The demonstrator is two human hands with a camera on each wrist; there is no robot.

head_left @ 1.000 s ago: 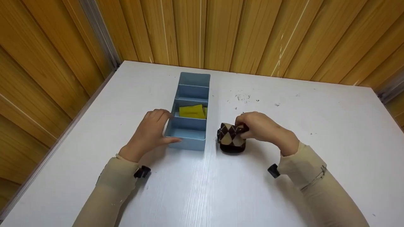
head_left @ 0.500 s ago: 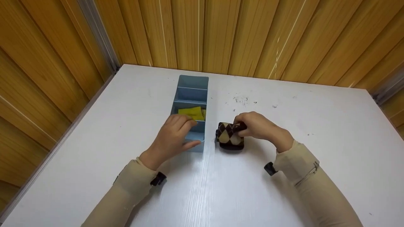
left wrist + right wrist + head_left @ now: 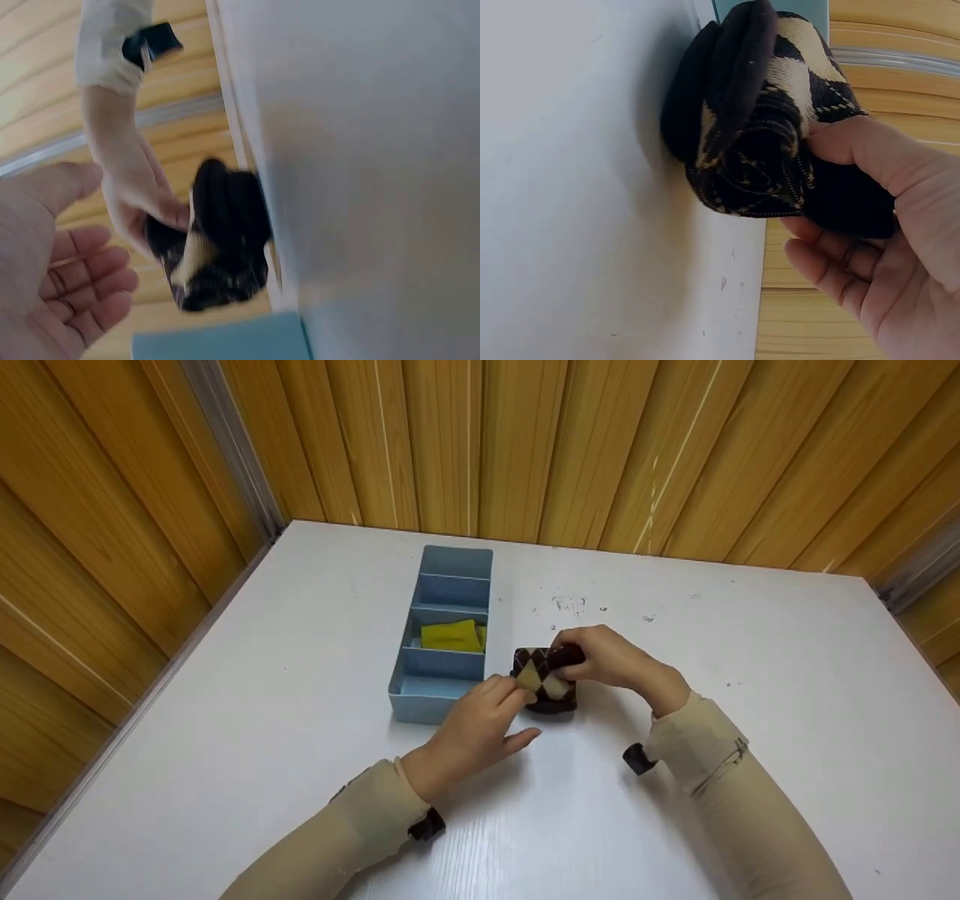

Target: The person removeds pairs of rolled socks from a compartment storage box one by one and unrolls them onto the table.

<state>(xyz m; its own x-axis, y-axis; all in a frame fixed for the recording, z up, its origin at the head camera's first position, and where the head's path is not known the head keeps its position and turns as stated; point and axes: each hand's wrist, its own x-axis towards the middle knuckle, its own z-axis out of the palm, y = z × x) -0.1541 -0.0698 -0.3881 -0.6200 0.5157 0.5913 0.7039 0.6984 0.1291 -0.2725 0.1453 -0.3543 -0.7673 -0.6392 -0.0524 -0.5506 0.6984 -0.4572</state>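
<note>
A rolled-up pair of argyle socks (image 3: pixel 536 682), dark brown and beige, sits on the white table right of the blue box. My right hand (image 3: pixel 611 656) pinches a dark part of the roll between thumb and fingers; in the right wrist view the coiled end of the socks (image 3: pixel 754 169) faces the camera. My left hand (image 3: pixel 480 727) is just left of the bundle, its fingertips overlapping the near left side of it in the head view. By the left wrist view those loosely bent fingers (image 3: pixel 94 296) hold nothing, with a gap to the socks (image 3: pixel 217 247).
Left of the socks stands a long blue box (image 3: pixel 420 709) with several compartments in a row. Folded yellow cloth (image 3: pixel 450 636) lies in one of them. Wood-panel walls (image 3: pixel 517 450) rise behind and left of the white table (image 3: pixel 247 720).
My left hand has come across from the blue box, rightward and nearer me, to the socks. The right hand keeps its pinch on the roll, which has barely moved.
</note>
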